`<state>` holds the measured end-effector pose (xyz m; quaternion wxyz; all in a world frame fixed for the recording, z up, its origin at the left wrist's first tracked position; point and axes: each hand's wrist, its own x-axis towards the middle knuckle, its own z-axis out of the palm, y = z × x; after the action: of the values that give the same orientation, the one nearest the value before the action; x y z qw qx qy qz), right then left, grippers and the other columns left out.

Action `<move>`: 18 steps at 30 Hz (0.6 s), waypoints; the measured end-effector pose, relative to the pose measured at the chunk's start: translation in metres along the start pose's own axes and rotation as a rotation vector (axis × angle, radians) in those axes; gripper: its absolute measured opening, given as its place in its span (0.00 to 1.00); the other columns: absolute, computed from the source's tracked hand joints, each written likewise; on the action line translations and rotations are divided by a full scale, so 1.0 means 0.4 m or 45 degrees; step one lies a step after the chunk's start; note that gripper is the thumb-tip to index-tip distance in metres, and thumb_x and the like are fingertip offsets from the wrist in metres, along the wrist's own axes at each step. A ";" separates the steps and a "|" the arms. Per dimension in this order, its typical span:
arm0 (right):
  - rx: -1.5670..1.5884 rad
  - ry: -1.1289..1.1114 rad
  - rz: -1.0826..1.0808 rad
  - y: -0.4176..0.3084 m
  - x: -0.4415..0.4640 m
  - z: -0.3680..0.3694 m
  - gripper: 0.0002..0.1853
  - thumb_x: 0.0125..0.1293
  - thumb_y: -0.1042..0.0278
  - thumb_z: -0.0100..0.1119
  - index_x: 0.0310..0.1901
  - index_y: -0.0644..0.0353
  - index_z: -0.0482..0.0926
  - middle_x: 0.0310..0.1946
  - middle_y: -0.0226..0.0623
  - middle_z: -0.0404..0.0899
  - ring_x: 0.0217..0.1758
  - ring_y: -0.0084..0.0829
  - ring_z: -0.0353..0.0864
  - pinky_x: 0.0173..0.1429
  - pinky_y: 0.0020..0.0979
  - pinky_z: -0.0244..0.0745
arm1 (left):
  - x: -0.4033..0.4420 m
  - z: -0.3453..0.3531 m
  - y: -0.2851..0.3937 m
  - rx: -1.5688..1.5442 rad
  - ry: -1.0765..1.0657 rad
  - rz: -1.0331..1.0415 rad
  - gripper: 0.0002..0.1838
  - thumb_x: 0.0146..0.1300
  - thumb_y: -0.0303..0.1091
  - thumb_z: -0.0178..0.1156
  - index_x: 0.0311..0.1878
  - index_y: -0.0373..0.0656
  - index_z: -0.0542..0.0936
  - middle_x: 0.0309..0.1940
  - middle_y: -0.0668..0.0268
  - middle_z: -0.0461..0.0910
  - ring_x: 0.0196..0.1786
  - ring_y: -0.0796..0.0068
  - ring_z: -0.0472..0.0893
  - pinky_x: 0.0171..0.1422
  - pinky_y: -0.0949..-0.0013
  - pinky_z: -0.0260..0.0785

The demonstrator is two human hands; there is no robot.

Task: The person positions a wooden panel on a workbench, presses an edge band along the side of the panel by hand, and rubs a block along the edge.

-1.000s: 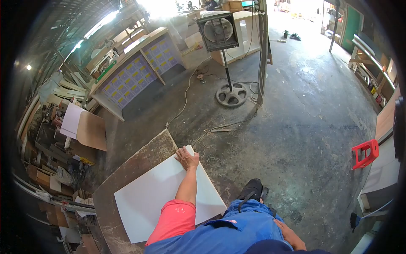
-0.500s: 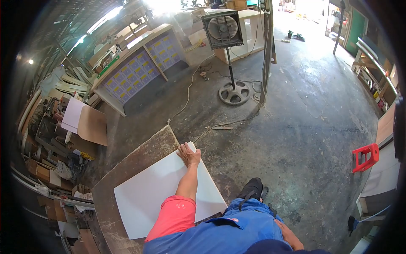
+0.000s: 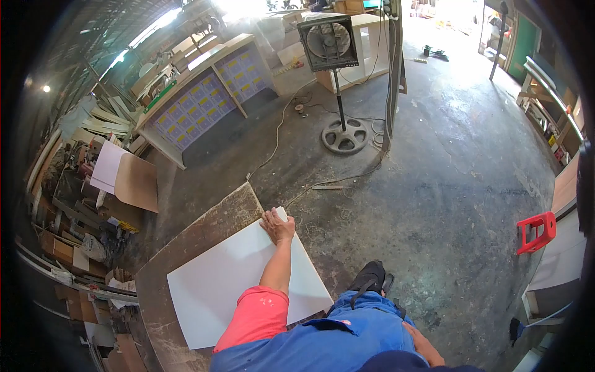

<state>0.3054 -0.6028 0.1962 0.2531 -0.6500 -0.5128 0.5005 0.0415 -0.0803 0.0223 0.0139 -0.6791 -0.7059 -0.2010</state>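
Note:
A flat white board [image 3: 229, 279] lies on a worn brown worktable [image 3: 204, 226]. My left hand [image 3: 277, 227], at the end of a red sleeve, grips the far corner of the board. Its fingers bend over the far edge and the thumb sits toward the right edge, with a bit of white showing between them. Down at my right side, my right hand [image 3: 426, 347] rests against my blue clothing with its fingers stretched out. Part of that hand is cut off by my body, and nothing shows in it.
A pedestal fan [image 3: 328, 46] stands ahead on a round base, with cables trailing over the concrete floor. Back left is a cabinet frame [image 3: 198, 93] with a patterned panel. Scrap boards [image 3: 127, 177] crowd the left. A red stool [image 3: 536, 233] stands at right.
The camera view has shifted very slightly. My left hand stays on the corner of the white board, and my right hand stays at my side.

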 end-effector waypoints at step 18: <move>0.046 0.004 0.046 0.005 -0.005 0.009 0.51 0.55 0.51 0.69 0.78 0.56 0.56 0.77 0.48 0.57 0.78 0.50 0.60 0.79 0.42 0.57 | -0.002 0.003 -0.001 0.032 0.020 0.014 0.37 0.56 0.47 0.63 0.68 0.39 0.71 0.65 0.55 0.69 0.74 0.54 0.61 0.81 0.42 0.45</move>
<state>0.3032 -0.6061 0.1942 0.2567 -0.6552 -0.4915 0.5131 0.0414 -0.0806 0.0209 0.0292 -0.6811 -0.7044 -0.1975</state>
